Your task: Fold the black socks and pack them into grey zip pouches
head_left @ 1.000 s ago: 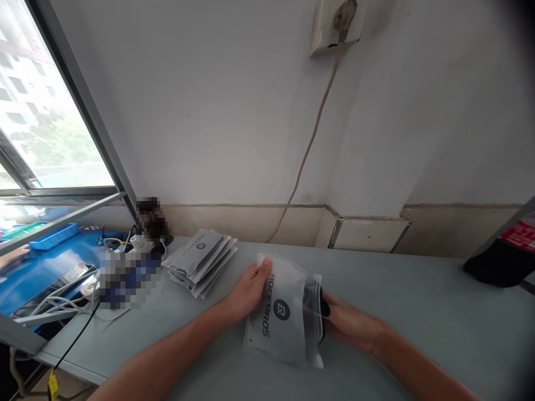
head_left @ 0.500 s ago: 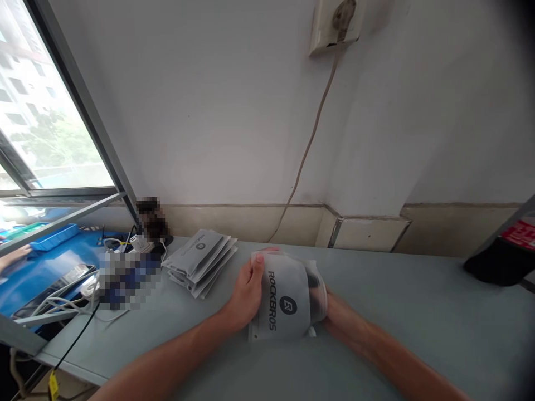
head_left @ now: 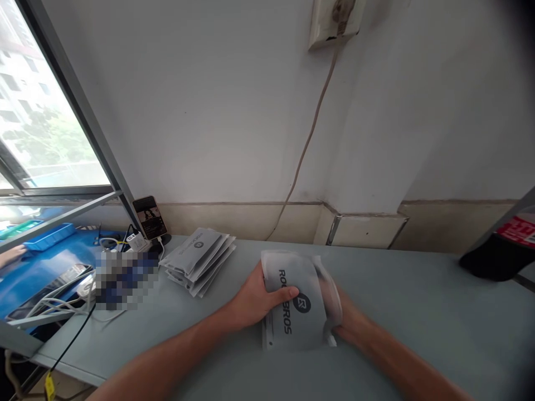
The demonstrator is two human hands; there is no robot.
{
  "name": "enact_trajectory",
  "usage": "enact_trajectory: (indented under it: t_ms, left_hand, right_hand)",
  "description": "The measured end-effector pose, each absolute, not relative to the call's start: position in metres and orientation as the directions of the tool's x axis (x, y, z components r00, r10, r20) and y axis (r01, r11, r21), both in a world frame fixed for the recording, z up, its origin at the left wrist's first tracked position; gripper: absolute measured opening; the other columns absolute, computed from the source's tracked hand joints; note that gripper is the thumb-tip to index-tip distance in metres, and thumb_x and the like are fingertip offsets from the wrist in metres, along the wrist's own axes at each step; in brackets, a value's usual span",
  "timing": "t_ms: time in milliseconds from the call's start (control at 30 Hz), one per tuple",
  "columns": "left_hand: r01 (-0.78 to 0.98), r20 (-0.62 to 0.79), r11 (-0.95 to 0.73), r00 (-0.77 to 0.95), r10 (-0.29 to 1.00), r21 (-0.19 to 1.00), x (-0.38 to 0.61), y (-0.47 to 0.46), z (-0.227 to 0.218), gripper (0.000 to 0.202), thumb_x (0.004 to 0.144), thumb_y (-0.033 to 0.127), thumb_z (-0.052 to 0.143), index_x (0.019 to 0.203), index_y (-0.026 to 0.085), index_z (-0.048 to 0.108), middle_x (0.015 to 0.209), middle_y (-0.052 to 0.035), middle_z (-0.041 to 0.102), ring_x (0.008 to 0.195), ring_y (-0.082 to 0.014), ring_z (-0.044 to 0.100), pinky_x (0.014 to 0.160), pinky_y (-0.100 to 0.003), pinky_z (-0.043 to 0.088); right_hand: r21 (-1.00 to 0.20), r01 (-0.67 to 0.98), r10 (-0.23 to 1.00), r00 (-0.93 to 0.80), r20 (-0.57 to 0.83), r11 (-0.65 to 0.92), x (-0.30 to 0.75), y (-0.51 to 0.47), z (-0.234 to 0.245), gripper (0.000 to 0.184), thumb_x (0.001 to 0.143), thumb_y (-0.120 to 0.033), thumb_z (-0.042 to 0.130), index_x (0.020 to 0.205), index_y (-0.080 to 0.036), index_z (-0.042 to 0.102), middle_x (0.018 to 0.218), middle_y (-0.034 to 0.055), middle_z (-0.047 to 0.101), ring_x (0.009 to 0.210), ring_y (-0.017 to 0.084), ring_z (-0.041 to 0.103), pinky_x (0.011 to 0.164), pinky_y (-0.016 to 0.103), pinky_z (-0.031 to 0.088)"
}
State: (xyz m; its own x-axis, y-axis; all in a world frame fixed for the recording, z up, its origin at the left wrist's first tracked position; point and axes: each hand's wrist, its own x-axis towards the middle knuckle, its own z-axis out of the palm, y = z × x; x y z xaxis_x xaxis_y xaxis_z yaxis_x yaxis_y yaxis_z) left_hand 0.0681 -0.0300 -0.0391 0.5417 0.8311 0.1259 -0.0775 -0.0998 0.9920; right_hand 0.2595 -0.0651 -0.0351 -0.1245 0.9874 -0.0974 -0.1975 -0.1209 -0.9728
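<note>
A frosted plastic zip bag [head_left: 307, 323] printed ROCKBROS stands tilted over the grey table in front of me. My left hand [head_left: 261, 298] grips its left side, thumb pressed flat across the front beside the round logo and the fingers behind. At the bag's open right end, my right hand [head_left: 346, 312] reaches in past the rim. Its fingers are hidden by the cloudy plastic, so whether they hold anything cannot be made out. Left of the bag lies a loose stack of similar printed bags [head_left: 200, 256].
A phone [head_left: 149, 217] leans on a stand at the back left, near a white charger [head_left: 137, 243] and tangled cables [head_left: 58, 303]. A metal rail borders a blue work surface [head_left: 29, 278] there. A black object with a red label [head_left: 497, 259] stands at the far right.
The bag has shifted slightly right. My left thumb has moved from its upper left edge onto the front near the logo. My right hand remains at the opening; the dark patch there no longer shows.
</note>
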Motion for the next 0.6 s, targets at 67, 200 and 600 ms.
enact_trajectory:
  t_ms: [67, 200, 600]
  left_hand:
    - [-0.075, 0.114, -0.089, 0.486, 0.867, 0.993, 0.068, -0.024, -0.043, 0.057, 0.081, 0.047, 0.083, 0.124, 0.017, 0.060, 0.116, -0.0124, 0.072, 0.105, -0.0281, 0.069, 0.087, -0.038, 0.057]
    - [-0.049, 0.127, -0.117, 0.388, 0.913, 0.992, 0.067, -0.015, -0.046, 0.054, 0.080, 0.047, 0.084, 0.119, 0.017, 0.062, 0.113, -0.0119, 0.073, 0.104, -0.0279, 0.070, 0.087, -0.037, 0.057]
    - [-0.160, -0.070, 0.151, 0.428, 0.901, 0.975, 0.066, -0.016, -0.054, 0.055, 0.077, 0.048, 0.087, 0.116, 0.017, 0.067, 0.114, -0.0135, 0.075, 0.102, -0.0280, 0.072, 0.087, -0.039, 0.059]
  right_hand:
    - [-0.933, -0.271, 0.966, -0.168, -0.197, -0.237, 0.260, -0.065, -0.033, 0.036, 0.075, -0.057, 0.079, 0.091, -0.025, 0.079, 0.083, 0.0041, 0.081, 0.092, 0.034, 0.074, 0.079, 0.042, 0.060]
    - [-0.901, -0.278, 0.937, -0.203, -0.283, -0.333, 0.260, -0.065, -0.024, 0.034, 0.080, -0.057, 0.074, 0.084, -0.023, 0.078, 0.087, 0.0049, 0.081, 0.096, 0.030, 0.073, 0.082, 0.037, 0.059]
    - [-0.917, -0.325, 0.973, -0.051, -0.227, -0.231, 0.260, -0.057, -0.035, 0.035, 0.074, -0.041, 0.085, 0.102, -0.024, 0.072, 0.088, 0.0048, 0.079, 0.084, 0.026, 0.073, 0.066, 0.032, 0.058]
